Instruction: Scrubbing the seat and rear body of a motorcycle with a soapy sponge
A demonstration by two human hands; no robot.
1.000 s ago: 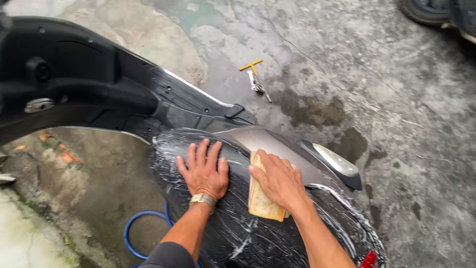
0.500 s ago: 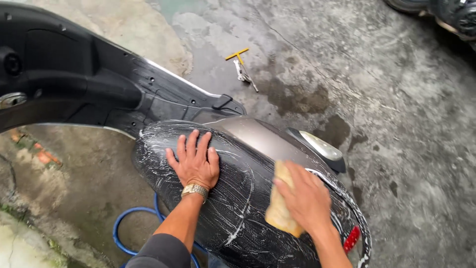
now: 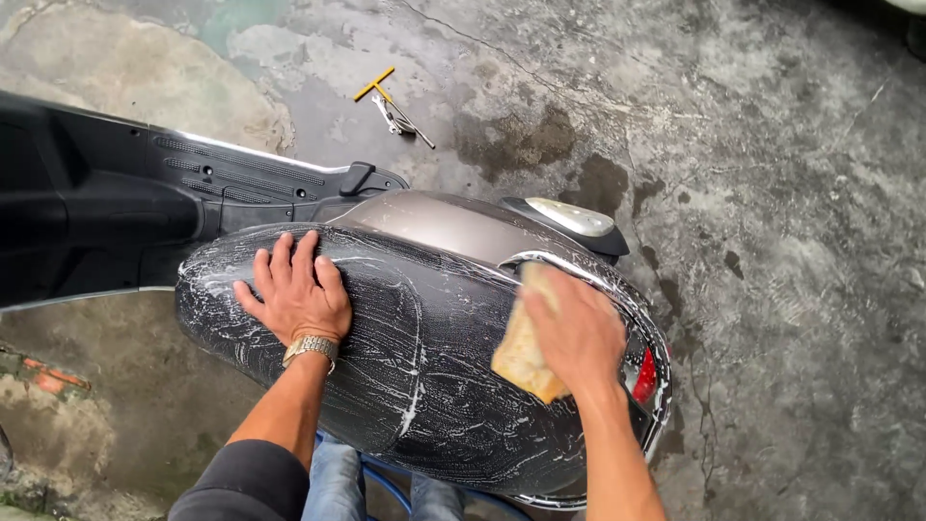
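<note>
Two hands on one soapy black scooter seat (image 3: pixel 424 357). Our left hand (image 3: pixel 294 294) lies flat, fingers spread, palm down near the seat's front end, holding nothing; one metal wristwatch (image 3: pixel 311 348) on that wrist. Our right hand (image 3: pixel 579 333) presses one yellow sponge cloth (image 3: pixel 521 352), fingers curled over it, at the seat's rear, just beside one red tail light (image 3: pixel 644 376). One yellow-handled tool (image 3: pixel 391 101) lies on the wet concrete floor (image 3: pixel 791 241), well apart. One blue hose (image 3: pixel 386 478) shows below the seat.
</note>
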